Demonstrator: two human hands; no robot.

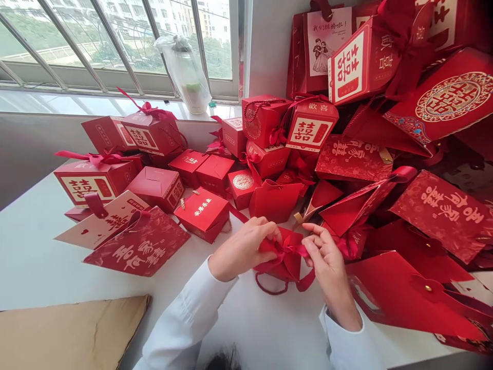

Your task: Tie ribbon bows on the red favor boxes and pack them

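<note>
Head cam: L hand & R hand, each grip pinched on satiny ribbon atop red box.

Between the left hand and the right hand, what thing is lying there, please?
A small red box with a knotted red ribbon lies between the left hand and the right hand; the head view shows this.

White tabletop: spreads beneath crowded red gift boxes
Left: bears cream heart-print gift bag beside crimson gift bag with gold-toned characters
Right: supports red gift bag with gold snap
</note>
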